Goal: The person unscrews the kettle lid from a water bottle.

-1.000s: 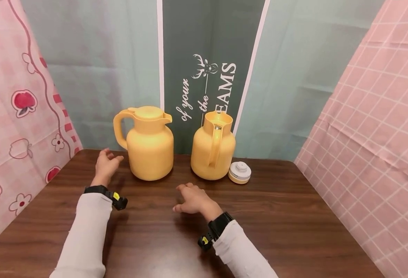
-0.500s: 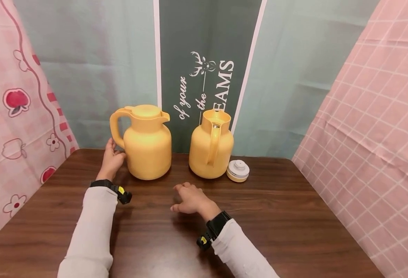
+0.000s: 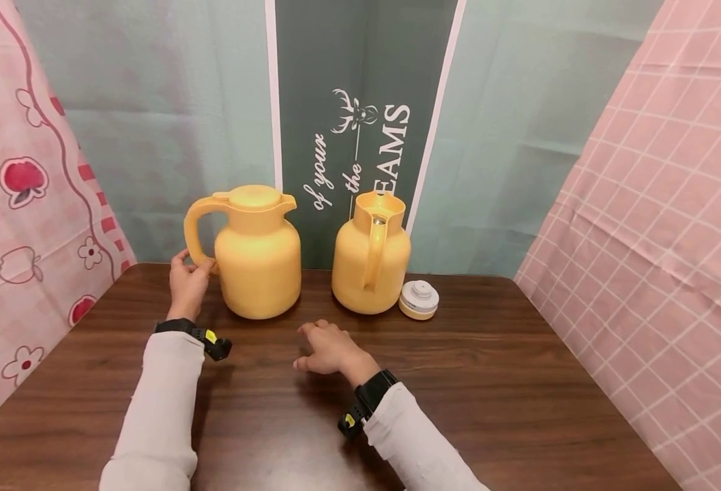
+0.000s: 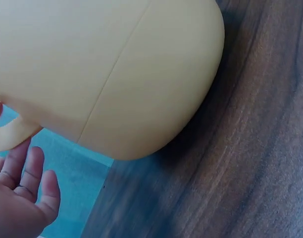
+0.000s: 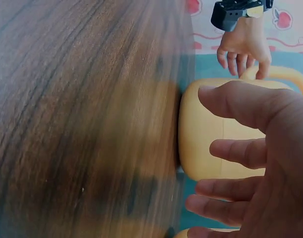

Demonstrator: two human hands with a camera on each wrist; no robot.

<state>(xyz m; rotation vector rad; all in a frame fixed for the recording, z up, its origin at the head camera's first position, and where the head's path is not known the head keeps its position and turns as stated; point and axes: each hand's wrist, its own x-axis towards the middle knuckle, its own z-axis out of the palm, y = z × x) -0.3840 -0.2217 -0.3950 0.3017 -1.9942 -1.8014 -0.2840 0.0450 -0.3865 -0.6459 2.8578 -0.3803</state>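
Note:
Upright on the table, the closed yellow jug (image 3: pixel 258 266) has its handle toward the left and its spout toward the right. My left hand (image 3: pixel 187 286) pinches the lower end of its handle between thumb and fingertips; in the left wrist view the other fingers of that hand (image 4: pixel 23 198) hang loosely below the handle (image 4: pixel 10 136). My right hand (image 3: pixel 331 349) is held over the table in front of the two jugs, fingers spread and holding nothing. The right wrist view shows that hand (image 5: pixel 285 153) before the closed jug (image 5: pixel 203 126), apparently not touching it.
A second yellow jug (image 3: pixel 371 273) stands open-topped to the right, its handle facing me. Beside its base lies a white and yellow stopper (image 3: pixel 419 300). A printed curtain (image 3: pixel 489 170) hangs behind the brown table (image 3: pixel 489 395), with pink cloths at both sides.
My left hand has moved in to the closed jug's handle and taken hold of it. The jug has turned slightly, its handle swinging left. The right hand has barely moved.

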